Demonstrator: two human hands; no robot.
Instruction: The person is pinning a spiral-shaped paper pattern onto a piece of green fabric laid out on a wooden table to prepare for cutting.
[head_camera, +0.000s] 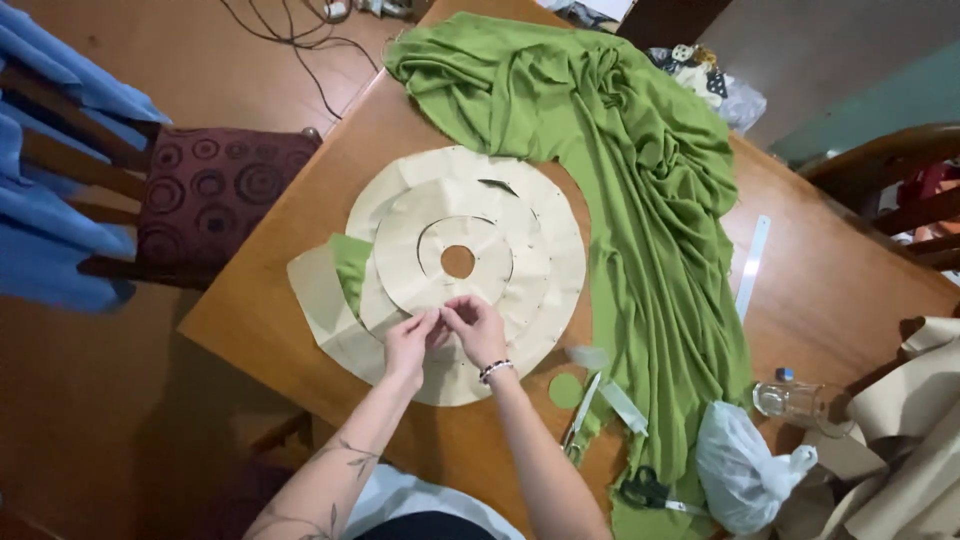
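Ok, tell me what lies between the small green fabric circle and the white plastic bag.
In the head view, scissors and a strip of the green fabric lie between the green circle and the bag.

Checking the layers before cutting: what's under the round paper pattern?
Green fabric peeks from under the paper pattern at its left edge, on the wooden table. How far the fabric extends beneath is hidden.

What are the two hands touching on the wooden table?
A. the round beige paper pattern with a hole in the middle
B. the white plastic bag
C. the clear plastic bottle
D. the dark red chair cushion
A: the left hand and right hand meet on the near edge of the round beige paper pattern, far from the other things.
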